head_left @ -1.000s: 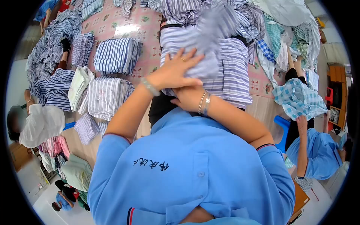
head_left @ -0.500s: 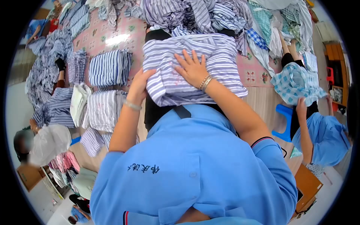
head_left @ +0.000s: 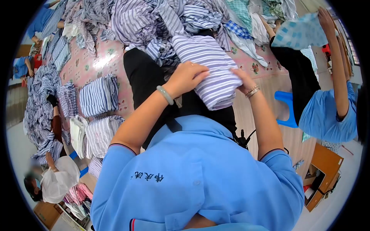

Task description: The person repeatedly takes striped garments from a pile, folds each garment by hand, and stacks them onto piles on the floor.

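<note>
A purple-and-white striped garment (head_left: 210,73), folded into a thick narrow bundle, lies on my right thigh, tilted slightly. My left hand (head_left: 189,78) is at the bundle's left edge, its fingers curled against the cloth. On the opposite side, my right hand (head_left: 243,81) grips the right edge, with some fingertips hidden by the fabric. Just beyond the bundle rises a large heap of loose striped garments (head_left: 135,23).
Folded stacks sit on my left: a blue-striped stack (head_left: 99,95), a pale striped stack (head_left: 102,134) and white cloth (head_left: 78,134). A co-worker on the right lifts a checked cloth (head_left: 302,32) beside a blue stool (head_left: 285,109). Another person (head_left: 59,181) sits at the lower left.
The garment went from a wide, flat shape across my lap to a narrower bundle on the right. My right hand moved from its top to its right edge. The co-worker's checked cloth rose.
</note>
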Action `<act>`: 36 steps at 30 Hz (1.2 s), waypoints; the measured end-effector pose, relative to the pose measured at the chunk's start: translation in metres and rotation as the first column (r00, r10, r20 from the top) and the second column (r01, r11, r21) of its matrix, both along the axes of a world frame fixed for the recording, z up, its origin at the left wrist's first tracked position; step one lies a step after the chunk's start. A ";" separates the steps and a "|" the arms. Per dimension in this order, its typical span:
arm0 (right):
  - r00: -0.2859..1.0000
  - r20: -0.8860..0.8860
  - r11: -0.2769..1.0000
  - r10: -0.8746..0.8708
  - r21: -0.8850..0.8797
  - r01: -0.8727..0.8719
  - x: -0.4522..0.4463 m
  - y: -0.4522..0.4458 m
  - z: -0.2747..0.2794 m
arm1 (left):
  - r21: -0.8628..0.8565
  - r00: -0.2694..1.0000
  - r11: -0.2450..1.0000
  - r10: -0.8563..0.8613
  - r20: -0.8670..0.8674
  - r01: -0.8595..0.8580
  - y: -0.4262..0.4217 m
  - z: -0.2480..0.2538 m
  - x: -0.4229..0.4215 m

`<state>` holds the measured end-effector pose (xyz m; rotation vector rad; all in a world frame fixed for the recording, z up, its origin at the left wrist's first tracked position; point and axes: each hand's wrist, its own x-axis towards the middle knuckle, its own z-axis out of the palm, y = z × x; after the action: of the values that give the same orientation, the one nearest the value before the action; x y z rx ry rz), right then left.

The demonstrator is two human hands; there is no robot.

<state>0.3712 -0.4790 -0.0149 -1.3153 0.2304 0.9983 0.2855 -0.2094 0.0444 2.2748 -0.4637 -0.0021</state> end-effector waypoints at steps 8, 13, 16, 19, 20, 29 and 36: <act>0.998 0.055 0.932 0.000 -0.361 0.020 -0.023 -0.020 -0.014 | -0.388 0.716 0.690 0.273 -0.642 -0.611 0.035 -0.059 0.062; 0.958 -0.261 0.992 -0.121 -0.045 0.114 -0.042 -0.011 -0.011 | -0.361 0.500 0.486 0.191 -0.845 -0.796 0.035 -0.034 0.083; 0.993 0.012 0.968 -0.118 0.225 0.112 -0.033 -0.003 -0.009 | -0.526 0.604 0.381 0.116 -0.789 -0.760 0.049 -0.051 0.098; 0.966 0.079 0.949 -0.247 0.220 0.225 -0.008 0.015 0.024 | -0.626 0.724 0.366 0.307 -0.618 -0.689 0.079 -0.022 0.068; 0.973 0.072 0.953 -0.220 0.227 0.198 0.004 0.022 0.031 | -0.640 0.740 0.372 0.339 -0.581 -0.672 0.092 -0.001 0.041; 0.878 0.095 0.879 0.469 0.045 -0.475 0.027 0.127 0.045 | 0.101 0.761 0.754 0.646 0.061 -0.649 0.160 0.027 -0.114; 0.796 0.256 0.832 0.549 -0.077 -0.549 0.020 0.141 0.070 | 0.168 0.555 0.984 0.102 -0.825 0.068 0.116 0.004 0.048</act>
<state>0.3917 -0.3382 0.0549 -1.5382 -0.3912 1.2837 0.3336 -0.0938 0.0486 2.1337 0.0933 -1.1291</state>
